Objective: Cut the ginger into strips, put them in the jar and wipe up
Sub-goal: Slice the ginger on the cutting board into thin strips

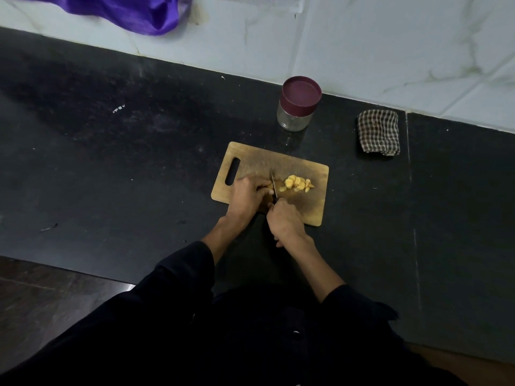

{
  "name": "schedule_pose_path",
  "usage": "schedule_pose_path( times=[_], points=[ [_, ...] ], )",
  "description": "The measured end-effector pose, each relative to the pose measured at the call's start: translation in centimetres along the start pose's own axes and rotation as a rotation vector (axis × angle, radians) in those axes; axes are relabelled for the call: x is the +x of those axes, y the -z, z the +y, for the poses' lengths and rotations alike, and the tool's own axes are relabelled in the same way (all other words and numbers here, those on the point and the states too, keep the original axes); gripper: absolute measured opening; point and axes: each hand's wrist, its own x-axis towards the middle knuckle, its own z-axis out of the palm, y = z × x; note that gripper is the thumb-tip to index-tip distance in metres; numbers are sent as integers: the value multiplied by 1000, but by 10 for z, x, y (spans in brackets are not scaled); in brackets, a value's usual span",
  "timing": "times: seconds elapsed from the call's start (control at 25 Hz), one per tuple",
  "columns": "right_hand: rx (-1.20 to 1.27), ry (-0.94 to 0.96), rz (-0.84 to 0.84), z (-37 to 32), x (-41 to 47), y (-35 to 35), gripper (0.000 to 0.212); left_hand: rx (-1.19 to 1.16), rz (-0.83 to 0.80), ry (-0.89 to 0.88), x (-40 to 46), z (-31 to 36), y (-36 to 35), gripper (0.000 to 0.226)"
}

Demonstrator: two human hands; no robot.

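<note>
You've got pale yellow cut ginger pieces (298, 184) on a tan wooden cutting board (312, 210) with darker brown patches. Clear glass jar (292, 121), maroon plastic lid (301, 91). Brown-and-cream checked cloth (378, 132). Speckled black stone counter (125, 151), white marbled wall tiles (390, 45), shiny purple fabric (133, 12), your black sleeves (184, 274).

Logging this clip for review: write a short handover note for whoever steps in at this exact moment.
Left hand holds the uncut ginger down on the cutting board. Right hand grips the knife, blade upright at the ginger.
Done: a pile of cut pieces lies right of the blade.
Left: finish cutting, open the lidded, empty-looking jar behind the board, fill it, wipe with the checked cloth.
</note>
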Motion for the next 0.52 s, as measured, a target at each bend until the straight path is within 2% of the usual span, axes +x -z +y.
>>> schedule_pose_path(
  times=[0.28,0.52],
  points=[
    [-60,42,32,29,-23,-1,29,15,14,-13,-2,5,2,17],
    [49,56,84,36,-19,19,27,45,-7,24,-1,-1,-2,27]
  ],
)
